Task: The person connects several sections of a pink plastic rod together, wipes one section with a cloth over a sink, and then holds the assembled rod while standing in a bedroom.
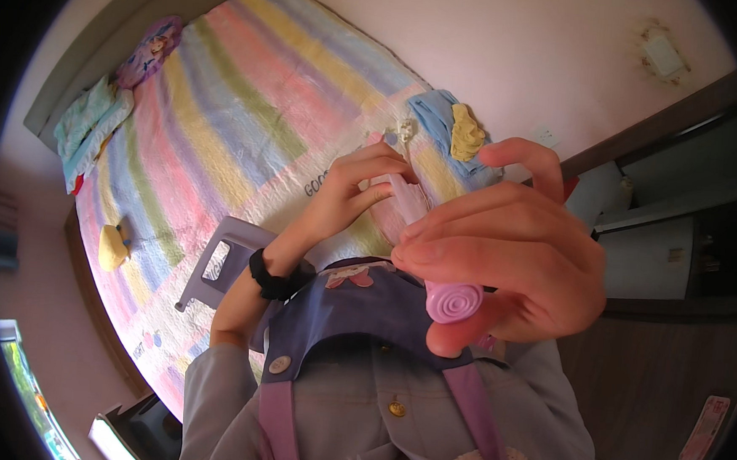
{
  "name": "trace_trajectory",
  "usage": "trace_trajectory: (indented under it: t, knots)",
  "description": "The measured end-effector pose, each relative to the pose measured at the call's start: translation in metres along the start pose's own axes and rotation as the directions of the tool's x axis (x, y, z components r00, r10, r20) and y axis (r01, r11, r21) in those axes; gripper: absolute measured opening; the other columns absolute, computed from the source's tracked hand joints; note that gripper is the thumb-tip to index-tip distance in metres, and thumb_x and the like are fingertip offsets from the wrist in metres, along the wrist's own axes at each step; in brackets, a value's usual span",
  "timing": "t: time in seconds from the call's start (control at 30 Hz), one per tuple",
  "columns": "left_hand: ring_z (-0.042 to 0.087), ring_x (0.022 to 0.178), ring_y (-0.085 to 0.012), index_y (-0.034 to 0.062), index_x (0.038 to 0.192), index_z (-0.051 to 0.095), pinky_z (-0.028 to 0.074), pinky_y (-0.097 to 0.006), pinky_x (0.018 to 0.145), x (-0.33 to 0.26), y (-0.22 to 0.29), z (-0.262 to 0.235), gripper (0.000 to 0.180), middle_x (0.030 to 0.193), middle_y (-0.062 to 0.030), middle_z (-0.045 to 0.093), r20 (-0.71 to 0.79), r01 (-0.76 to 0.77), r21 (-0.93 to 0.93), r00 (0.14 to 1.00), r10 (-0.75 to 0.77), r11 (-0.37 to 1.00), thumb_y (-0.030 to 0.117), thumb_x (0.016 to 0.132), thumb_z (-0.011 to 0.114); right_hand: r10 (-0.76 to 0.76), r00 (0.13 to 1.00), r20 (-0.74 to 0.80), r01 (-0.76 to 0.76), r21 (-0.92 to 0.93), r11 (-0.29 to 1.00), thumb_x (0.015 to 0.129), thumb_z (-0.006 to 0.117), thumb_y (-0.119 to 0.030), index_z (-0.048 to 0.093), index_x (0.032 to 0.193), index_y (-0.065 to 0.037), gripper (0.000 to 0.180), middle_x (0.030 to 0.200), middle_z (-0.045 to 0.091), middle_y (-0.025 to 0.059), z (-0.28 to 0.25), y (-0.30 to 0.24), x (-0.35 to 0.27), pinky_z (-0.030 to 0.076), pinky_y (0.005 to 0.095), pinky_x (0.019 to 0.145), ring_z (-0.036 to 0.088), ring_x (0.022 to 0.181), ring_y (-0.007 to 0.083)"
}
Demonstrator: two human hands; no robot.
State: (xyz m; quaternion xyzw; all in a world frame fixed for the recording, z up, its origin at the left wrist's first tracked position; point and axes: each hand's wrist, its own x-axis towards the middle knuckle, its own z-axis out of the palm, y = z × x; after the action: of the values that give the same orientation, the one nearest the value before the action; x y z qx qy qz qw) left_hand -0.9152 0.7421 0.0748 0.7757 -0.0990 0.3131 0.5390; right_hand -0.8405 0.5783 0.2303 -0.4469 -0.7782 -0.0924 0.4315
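My right hand (pixel 519 248) is closed around a pink, tube-like object (pixel 454 303) in front of my chest. Its round end with concentric rings faces me, and the fingers cover most of its length. Beyond those fingers, a pale pink, see-through piece (pixel 408 200) sticks out; whether it joins the tube I cannot tell. My left hand (pixel 363 183) pinches the far end of that piece between thumb and fingers. A black band (pixel 273 279) circles my left wrist. Below both hands is the dark purple bib (pixel 373 293) I wear.
A bed with a striped quilt (pixel 249 113) fills the space ahead. Blue and yellow clothes (pixel 454 134) lie on its right edge, a yellow toy (pixel 113 248) at left. A grey-purple plastic frame (pixel 214 263) stands near my left arm. Dark furniture (pixel 683 199) is at right; a pink packet (pixel 705 430) lies lower right.
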Motion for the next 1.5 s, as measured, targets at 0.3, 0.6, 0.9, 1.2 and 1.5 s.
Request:
trace_trajectory:
  t: [0.3,0.6,0.9,1.2,1.5]
  knots:
    - [0.058,0.083,-0.0251,-0.0021,0.093,0.059,0.046,-0.032,0.073,0.003,0.003,0.004,0.019,0.090,-0.0106,0.060,0.010,0.020,-0.032,1.000,-0.020,0.999,0.007,0.077,0.062,0.016,1.000,-0.019,-0.017,-0.046,0.999,0.077,0.063,-0.044,0.058,0.088,-0.005,0.041,0.074,0.066,0.0057,0.007,-0.003,0.008,0.037,0.0359,0.081,0.064,0.068,0.0158]
    - [0.057,0.080,-0.0288,-0.0020,0.093,0.059,0.045,-0.033,0.069,-0.002,-0.003,0.001,0.020,0.087,-0.0122,0.058,0.021,0.021,0.059,1.000,-0.022,0.998,0.006,0.075,0.063,0.002,1.000,-0.014,-0.004,-0.183,0.983,0.089,0.052,-0.029,0.036,0.110,-0.011,0.033,0.087,0.064,0.0148,0.010,-0.003,0.002,0.040,0.0377,0.074,0.062,0.069,0.0178]
    - [0.057,0.079,-0.0279,-0.0026,0.093,0.059,0.045,-0.033,0.068,-0.002,-0.006,-0.009,0.020,0.087,-0.0123,0.057,-0.012,0.006,0.090,1.000,-0.005,0.996,0.006,0.075,0.064,-0.068,0.978,-0.198,0.060,-0.048,0.997,0.089,0.049,-0.038,0.038,0.106,-0.009,0.035,0.088,0.064,0.0135,0.027,0.014,0.001,0.039,0.0369,0.078,0.064,0.068,0.0201]
    - [0.056,0.073,-0.0240,-0.0008,0.088,0.060,0.045,-0.031,0.062,0.004,0.005,-0.018,0.021,0.081,-0.0099,0.056,-0.164,-0.025,0.231,0.984,0.064,0.973,0.008,0.071,0.069,0.369,0.907,-0.203,-0.276,0.376,0.885,0.089,0.047,-0.043,0.049,0.089,-0.007,0.036,0.079,0.058,0.0014,0.040,0.035,-0.011,0.039,0.0276,0.073,0.055,0.070,0.0144]
    - [0.058,0.067,-0.0204,0.0018,0.092,0.064,0.046,-0.029,0.057,0.007,0.007,-0.022,0.023,0.077,-0.0096,0.059,-0.183,-0.039,0.353,0.977,0.110,0.935,0.009,0.071,0.070,0.501,0.698,-0.511,0.133,0.780,0.611,0.095,0.038,-0.035,0.038,0.080,-0.011,0.028,0.068,0.031,-0.0019,0.013,0.068,-0.020,0.027,0.0257,0.057,0.028,0.061,0.0106]
